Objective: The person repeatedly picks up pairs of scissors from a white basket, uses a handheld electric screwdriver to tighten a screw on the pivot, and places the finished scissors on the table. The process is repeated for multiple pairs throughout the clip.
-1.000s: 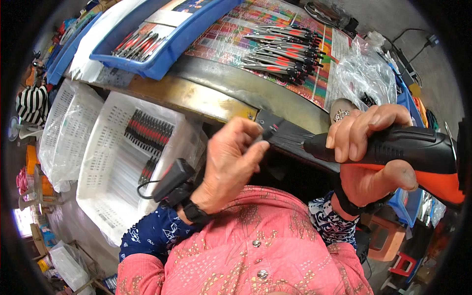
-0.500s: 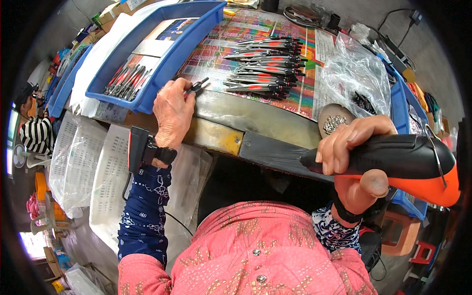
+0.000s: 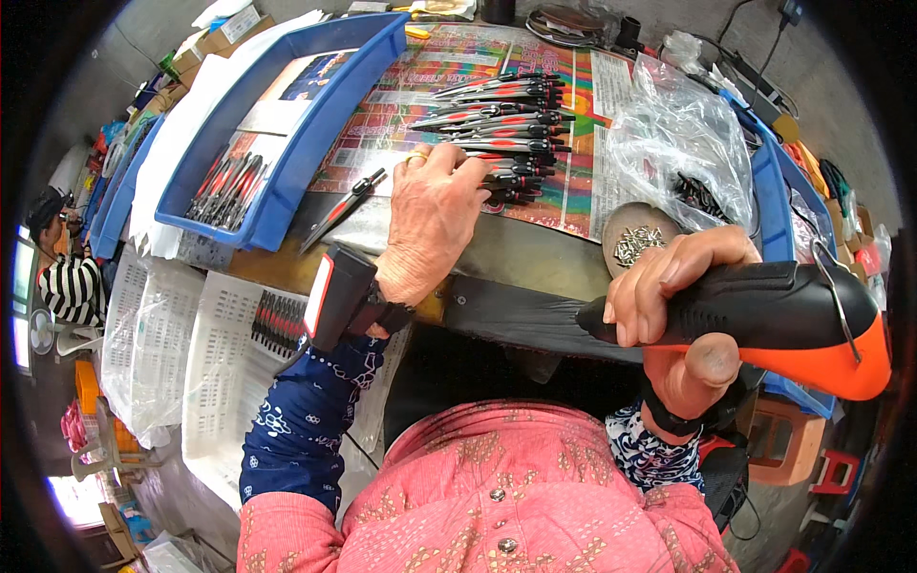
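My left hand is at the near left side of a pile of grey, black and red pens. Its fingers are curled closed on a pen there, with the tips partly hidden. To the left of that hand, a single pen lies slanted near the table's front edge. My right hand is wrapped around a black and orange power screwdriver, held sideways with its tapered tip pointing left. Just behind that hand, a round dish holds small metal parts.
A blue tray with pens and papers stands at left. Clear plastic bags with black parts lie at right. Below the table's edge, a white crate contains a row of pens. Far left, a person in stripes sits.
My left hand has moved right, from beside the blue tray to the pen pile. The pen it held now lies on the table. The screwdriver is almost unmoved in my right hand.
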The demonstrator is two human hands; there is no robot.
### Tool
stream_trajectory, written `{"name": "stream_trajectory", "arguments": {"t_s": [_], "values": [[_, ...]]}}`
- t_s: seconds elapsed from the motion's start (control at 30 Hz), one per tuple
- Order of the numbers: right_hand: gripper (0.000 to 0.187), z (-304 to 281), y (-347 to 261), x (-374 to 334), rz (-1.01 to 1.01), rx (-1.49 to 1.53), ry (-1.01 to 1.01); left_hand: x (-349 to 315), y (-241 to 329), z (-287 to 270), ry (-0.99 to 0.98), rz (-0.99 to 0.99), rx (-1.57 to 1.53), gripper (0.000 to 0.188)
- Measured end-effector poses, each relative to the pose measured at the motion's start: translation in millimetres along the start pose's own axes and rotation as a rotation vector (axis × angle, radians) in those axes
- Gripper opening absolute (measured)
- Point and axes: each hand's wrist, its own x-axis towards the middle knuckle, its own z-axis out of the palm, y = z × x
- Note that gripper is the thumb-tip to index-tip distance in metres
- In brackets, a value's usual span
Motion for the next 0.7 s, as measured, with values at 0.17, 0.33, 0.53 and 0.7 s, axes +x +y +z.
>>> {"name": "stream_trajectory", "arguments": {"t_s": [0.17,0.33,0.53,0.7], "values": [[0.061,-8,2,0,-0.017,0.022,0.004,5,0,7,0.001,0.069,0.018,0.027],[0.06,-9,4,0,-0.018,0.035,0.017,7,-2,11,0.006,0.115,0.02,0.024],[0.061,-12,0,-1,-0.016,0.016,-0.016,8,3,9,0.078,0.084,0.047,0.021],[0.062,-13,-4,-3,-0.019,-0.009,-0.076,1,15,-9,0.278,0.099,-0.215,0.024]]}}
